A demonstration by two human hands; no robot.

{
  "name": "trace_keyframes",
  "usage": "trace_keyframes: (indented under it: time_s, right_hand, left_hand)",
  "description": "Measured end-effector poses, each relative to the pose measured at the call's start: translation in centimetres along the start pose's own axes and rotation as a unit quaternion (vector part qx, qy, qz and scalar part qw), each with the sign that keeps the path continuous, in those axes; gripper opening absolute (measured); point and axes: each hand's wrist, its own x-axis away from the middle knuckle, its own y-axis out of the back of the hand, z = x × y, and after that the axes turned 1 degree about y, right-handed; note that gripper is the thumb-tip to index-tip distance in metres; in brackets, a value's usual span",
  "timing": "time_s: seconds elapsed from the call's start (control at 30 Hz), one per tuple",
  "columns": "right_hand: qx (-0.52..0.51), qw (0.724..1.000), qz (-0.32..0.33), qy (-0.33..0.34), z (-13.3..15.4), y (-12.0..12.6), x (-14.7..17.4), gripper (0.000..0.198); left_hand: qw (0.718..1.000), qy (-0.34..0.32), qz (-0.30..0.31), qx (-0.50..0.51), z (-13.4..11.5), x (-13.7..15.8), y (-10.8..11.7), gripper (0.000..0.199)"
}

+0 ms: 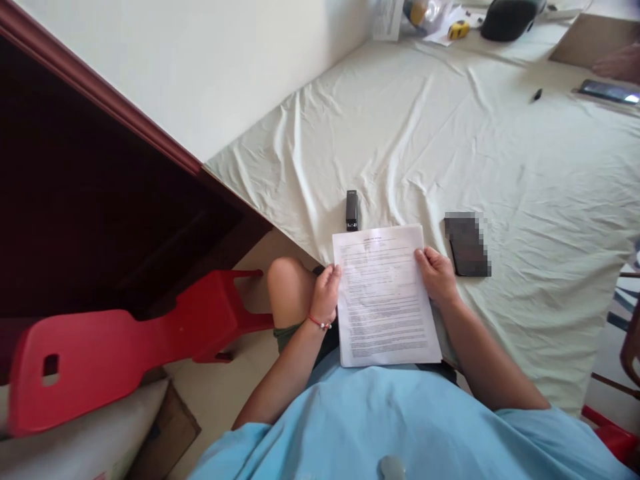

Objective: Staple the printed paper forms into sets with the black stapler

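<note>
Between my two hands is a stack of printed paper sheets (385, 300), its text side facing me, held over my lap at the table's edge. My left hand (327, 293) grips the left edge, thumb on top. On the right edge, my right hand (436, 272) pinches the sheets the same way. Just beyond the top edge of the paper stands a black stapler (352, 210) on the cloth. To the right of my right hand lies a dark phone (469, 247), partly blurred out.
A pale wrinkled cloth (540, 200) covers the table. At the back are a yellow tape measure (459, 29), a black rounded object (513, 19) and a brown board (595, 41) with another person's hand (620, 65) on it. A red plastic chair (205, 320) stands at left.
</note>
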Motion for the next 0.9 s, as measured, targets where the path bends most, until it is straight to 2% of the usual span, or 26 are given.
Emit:
trace_keyframes:
  time_s: [0.13,0.23,0.37,0.47,0.57,0.77,0.9]
  right_hand:
    - [-0.052,0.998,-0.028,-0.009,-0.1,0.1,0.1,0.045]
    - [0.002,1.000,-0.020,0.014,0.4,0.0,0.0,0.043]
    - [0.105,0.993,-0.005,0.051,1.2,-0.2,-0.1,0.042]
    - [0.117,0.992,-0.004,0.054,1.5,-0.2,-0.1,0.040]
    - [0.112,0.993,-0.009,0.048,1.5,-0.1,-0.1,0.039]
    - [0.128,0.990,-0.009,0.052,1.4,-0.2,0.1,0.040]
    - [0.127,0.991,-0.011,0.051,1.4,-0.2,0.0,0.041]
  left_hand:
    - [0.994,0.081,0.069,-0.026,1.2,3.0,1.0,0.054]
    - [0.986,0.133,0.094,-0.027,2.4,4.7,1.6,0.057]
    - [0.981,0.182,0.065,0.005,3.5,5.4,1.8,0.059]
    - [0.974,0.217,0.041,0.043,3.8,5.7,1.8,0.058]
    - [0.964,0.252,0.060,0.058,3.9,6.3,1.8,0.057]
    - [0.960,0.264,0.087,0.043,4.5,7.9,2.2,0.053]
    - [0.963,0.256,0.075,0.030,4.7,8.0,2.2,0.055]
